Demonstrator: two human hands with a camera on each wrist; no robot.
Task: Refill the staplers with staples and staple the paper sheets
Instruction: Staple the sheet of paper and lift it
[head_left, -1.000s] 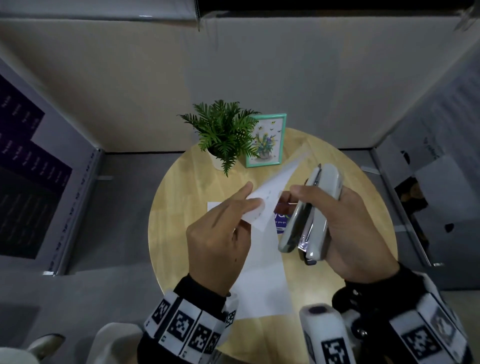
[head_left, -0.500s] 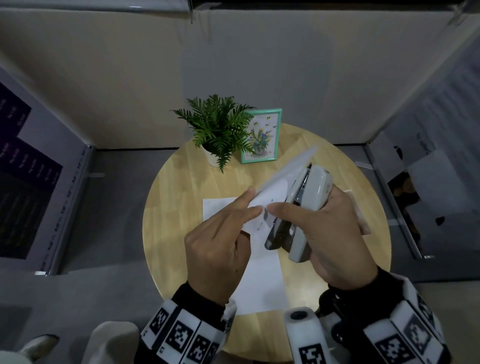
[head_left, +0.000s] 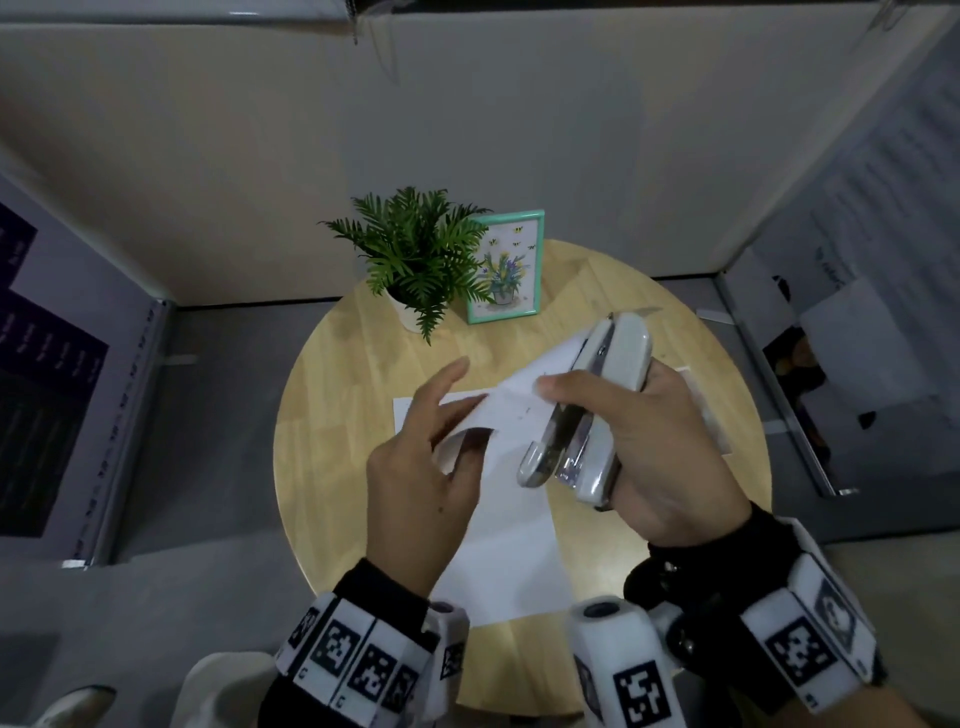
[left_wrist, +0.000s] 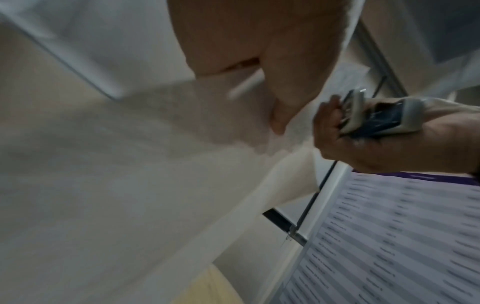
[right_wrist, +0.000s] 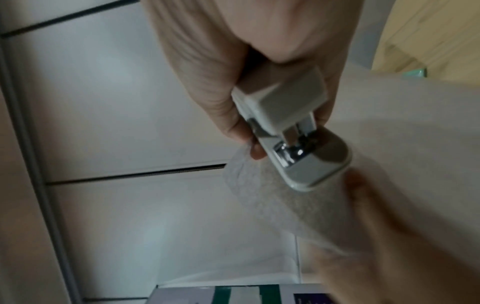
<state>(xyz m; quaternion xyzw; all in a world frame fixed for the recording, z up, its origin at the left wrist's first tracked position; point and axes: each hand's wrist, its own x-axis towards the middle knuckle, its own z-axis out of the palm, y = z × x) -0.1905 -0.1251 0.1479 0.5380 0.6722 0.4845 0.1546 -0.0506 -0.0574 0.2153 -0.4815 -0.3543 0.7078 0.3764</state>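
My right hand (head_left: 587, 400) grips a grey stapler (head_left: 618, 364) above the round wooden table (head_left: 337, 415), thumb on its lower arm. A raised corner of the white paper sheets (head_left: 519, 400) sits between the stapler's arms. My left hand (head_left: 441, 415) holds the paper's other side, with a finger on top, the index finger lifted straight and the thumb hidden beneath. The right wrist view shows the stapler (right_wrist: 285, 102) hinge end on, with translucent paper (right_wrist: 272, 205) below it. In the left wrist view the stapler (left_wrist: 384, 117) is blurred at right.
The rest of the paper (head_left: 514, 561) lies flat on the table toward me. A potted fern (head_left: 415, 260) and a teal picture frame (head_left: 506, 265) stand at the table's far edge. Cardboard walls enclose the table on all sides.
My right hand moved the stapler left and forward onto the paper corner. My left index finger lifted off the paper, and the sheet's corner lowered a little.
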